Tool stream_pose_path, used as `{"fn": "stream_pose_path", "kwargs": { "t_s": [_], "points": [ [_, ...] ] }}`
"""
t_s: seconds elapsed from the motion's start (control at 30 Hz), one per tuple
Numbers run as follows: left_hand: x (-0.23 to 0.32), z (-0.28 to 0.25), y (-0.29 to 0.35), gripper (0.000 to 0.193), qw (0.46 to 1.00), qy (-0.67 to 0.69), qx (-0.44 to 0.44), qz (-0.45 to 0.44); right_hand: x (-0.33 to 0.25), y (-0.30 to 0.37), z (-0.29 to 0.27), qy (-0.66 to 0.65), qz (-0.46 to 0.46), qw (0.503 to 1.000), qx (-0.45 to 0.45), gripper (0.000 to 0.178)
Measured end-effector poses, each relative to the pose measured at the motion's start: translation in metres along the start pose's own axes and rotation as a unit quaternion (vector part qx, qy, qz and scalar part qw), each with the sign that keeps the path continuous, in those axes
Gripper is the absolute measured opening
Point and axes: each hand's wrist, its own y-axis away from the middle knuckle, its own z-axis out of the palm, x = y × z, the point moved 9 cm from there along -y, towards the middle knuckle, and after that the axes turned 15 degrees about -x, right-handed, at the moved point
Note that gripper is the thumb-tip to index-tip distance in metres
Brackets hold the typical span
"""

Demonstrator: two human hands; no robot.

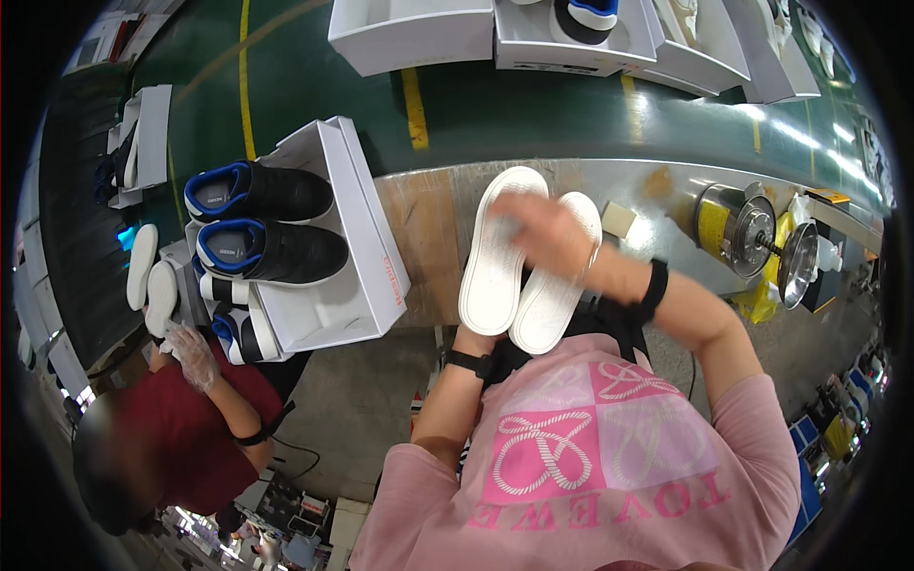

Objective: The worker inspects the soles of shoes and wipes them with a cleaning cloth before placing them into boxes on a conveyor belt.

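Holding two white soles point(490, 285) side by side, patterned faces up, across the desk's point(424, 224) near edge and partly beyond it, seemingly supported from beneath by the left hand point(474, 340); with nearly all of that hand hidden, cannot tell how firmly closed. Seen with the right hand point(550, 233) over the far half of the pair, bent above the left sole; too blurred to tell whether gripping, pressing or merely passing. Could drop a sole past the near edge, most likely through a weak hold underneath or a hard push on one side. Could smudge the pale faces too, if touched with anything dirty. To the right, could sweep away the small cream block point(618, 220) with a wide swing, or, farther toward the desk's right end, knock the metal pot point(731, 228) with the elbow. Beside the left edge, could topple the black shoes point(290, 259), perched with heels beyond the box point(357, 238), by bumping it.
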Motion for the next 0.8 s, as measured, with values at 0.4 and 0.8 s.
{"fn": "stream_pose_path", "kwargs": {
  "t_s": [0.4,0.8],
  "points": [
    [-0.019,-0.028,0.018,0.048,0.995,0.037,0.092,0.003,0.122,0.048,-0.059,-0.089,0.238,0.962,0.095,0.033],
    [-0.039,-0.023,0.012,0.044,0.995,0.012,0.028,-0.092,0.021,0.137,-0.016,-0.011,0.053,0.994,0.09,0.034]
  ]
}}
